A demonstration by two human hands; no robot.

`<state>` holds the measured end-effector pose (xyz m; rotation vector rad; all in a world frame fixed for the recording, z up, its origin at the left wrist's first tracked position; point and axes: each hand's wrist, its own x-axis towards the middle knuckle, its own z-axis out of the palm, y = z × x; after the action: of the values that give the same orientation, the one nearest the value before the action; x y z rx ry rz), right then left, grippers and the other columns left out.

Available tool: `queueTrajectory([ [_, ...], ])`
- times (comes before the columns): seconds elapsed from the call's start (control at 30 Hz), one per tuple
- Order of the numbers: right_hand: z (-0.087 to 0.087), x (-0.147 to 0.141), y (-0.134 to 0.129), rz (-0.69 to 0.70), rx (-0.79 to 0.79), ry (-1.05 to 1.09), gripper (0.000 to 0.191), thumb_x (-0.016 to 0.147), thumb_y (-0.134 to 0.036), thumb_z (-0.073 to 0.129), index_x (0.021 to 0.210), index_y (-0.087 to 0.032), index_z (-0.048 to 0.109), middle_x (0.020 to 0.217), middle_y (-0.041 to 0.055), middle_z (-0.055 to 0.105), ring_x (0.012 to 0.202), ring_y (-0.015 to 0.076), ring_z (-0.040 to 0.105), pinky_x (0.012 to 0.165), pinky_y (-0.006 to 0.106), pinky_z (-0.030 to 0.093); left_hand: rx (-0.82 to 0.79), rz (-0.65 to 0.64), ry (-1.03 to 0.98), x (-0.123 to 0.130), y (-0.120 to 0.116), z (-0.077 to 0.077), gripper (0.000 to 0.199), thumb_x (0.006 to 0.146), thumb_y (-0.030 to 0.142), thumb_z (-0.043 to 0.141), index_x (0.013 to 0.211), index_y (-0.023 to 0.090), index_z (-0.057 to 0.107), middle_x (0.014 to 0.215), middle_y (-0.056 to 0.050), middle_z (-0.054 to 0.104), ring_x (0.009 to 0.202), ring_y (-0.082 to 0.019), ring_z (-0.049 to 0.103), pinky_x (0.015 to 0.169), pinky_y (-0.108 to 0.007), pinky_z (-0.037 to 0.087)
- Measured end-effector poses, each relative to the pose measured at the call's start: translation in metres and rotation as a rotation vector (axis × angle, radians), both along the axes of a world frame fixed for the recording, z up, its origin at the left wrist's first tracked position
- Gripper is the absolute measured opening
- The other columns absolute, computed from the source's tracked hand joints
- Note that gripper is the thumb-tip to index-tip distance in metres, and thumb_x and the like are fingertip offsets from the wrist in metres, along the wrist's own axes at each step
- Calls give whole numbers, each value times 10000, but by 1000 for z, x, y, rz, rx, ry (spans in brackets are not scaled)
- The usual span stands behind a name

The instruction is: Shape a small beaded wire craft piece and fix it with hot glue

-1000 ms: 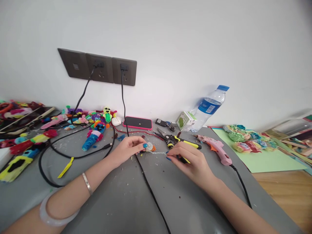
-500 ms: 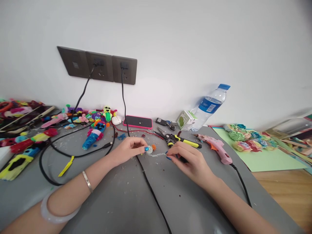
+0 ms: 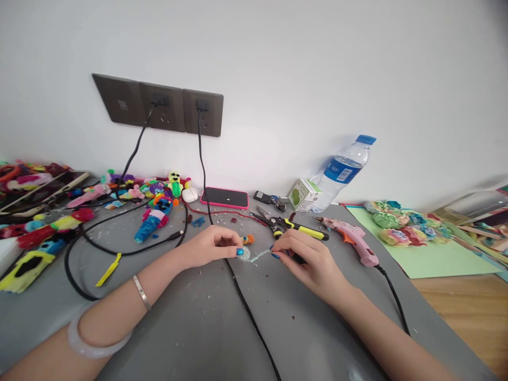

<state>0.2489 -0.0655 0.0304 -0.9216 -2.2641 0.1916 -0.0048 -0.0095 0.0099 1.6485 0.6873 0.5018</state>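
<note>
My left hand (image 3: 218, 244) pinches a small coil of whitish, glittery pipe cleaner (image 3: 245, 255) between thumb and forefinger, near the middle of the grey table. From the coil a loose tail runs right to my right hand (image 3: 304, 254), whose thumb and fingertips are closed on its end. Just behind the coil lies a small orange piece (image 3: 248, 239). Pliers with yellow-and-black handles (image 3: 305, 229) lie right behind my right hand, which partly hides a second black-and-yellow tool (image 3: 277, 228).
A black cable (image 3: 246, 307) crosses the table under my left hand. A pink glue gun (image 3: 353, 241) lies at the right, a water bottle (image 3: 343, 172) and small box (image 3: 304, 194) behind. A pink-edged phone (image 3: 225, 198) rests by the wall; pipe-cleaner figures (image 3: 153, 219) are at left.
The coil in my left hand has turned and come slightly lower, showing more of the whitish spiral. Its tail now slants up toward my right hand, which has barely moved.
</note>
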Motion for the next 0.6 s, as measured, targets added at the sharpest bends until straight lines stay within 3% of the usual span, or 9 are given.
queueTrajectory([
  [0.6,-1,-8,-5,25,30,-40,98,946,-131,525,908,-199,585,755,50,623,678,161,564,596,272,421,168,-224,81,-3,-1,1,180,851,340,655,857,183,742,823,-54,692,808,-167,588,772,-253,479],
])
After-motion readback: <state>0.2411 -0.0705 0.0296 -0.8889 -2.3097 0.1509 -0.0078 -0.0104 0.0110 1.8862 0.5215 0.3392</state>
